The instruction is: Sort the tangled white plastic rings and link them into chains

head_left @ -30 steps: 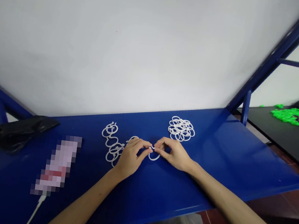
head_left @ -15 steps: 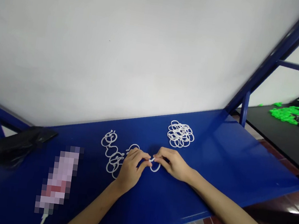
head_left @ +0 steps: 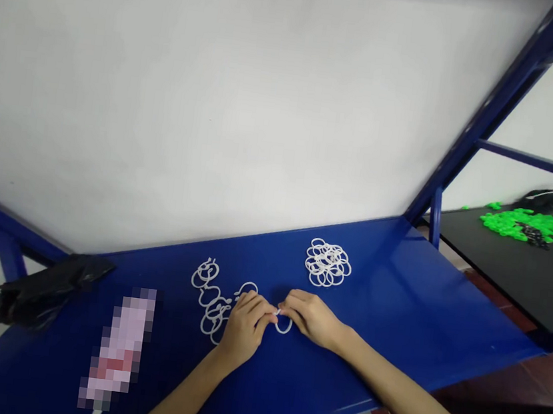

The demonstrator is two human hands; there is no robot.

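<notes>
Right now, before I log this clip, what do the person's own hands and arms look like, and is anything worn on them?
The left hand and right hand are bare, with no gloves. No ring, watch or band shows. The left forearm and right forearm are bare too: no sleeve, cable or marking is in view.

On the bench top (head_left: 411,297), left to right: a plastic bag (head_left: 48,296), a blurred item (head_left: 118,349), a chain of linked plastic rings (head_left: 211,306), then a single ring (head_left: 283,329) between the left hand (head_left: 244,330) and right hand (head_left: 310,319). A loose ring heap (head_left: 328,264) lies behind the hands. Beyond the bench's right end, a separate table (head_left: 478,285) carries small pieces (head_left: 519,225).
</notes>
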